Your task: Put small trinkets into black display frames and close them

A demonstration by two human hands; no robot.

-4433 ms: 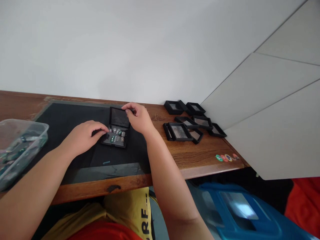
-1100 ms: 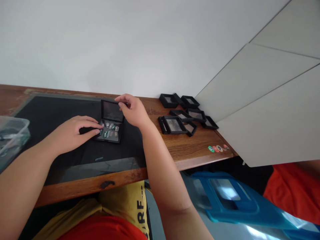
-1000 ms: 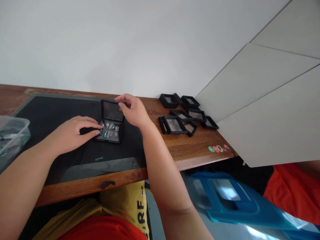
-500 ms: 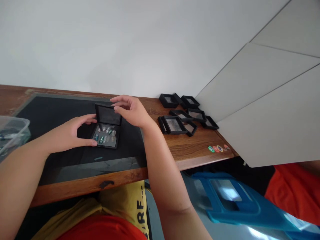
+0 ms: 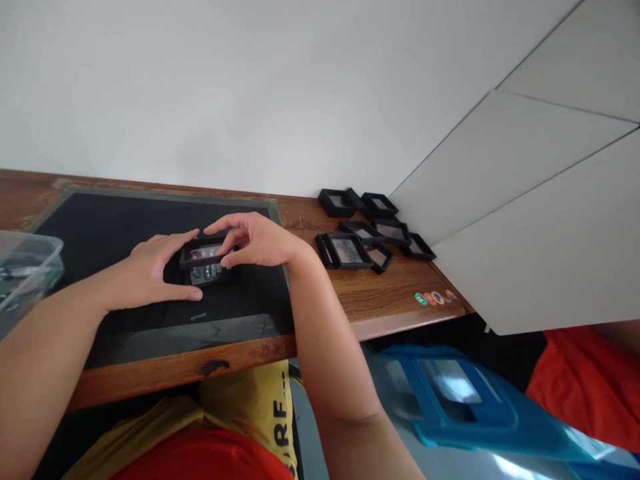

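Lid now lowered, glossy black

We see a black mat covering much of the wooden table, and a clear plastic tub at its left edge. Near the right end lies a cluster of empty black display cases, some overlapping, with a row of small coloured stickers near the table's front edge. Below sits a blue plastic bin
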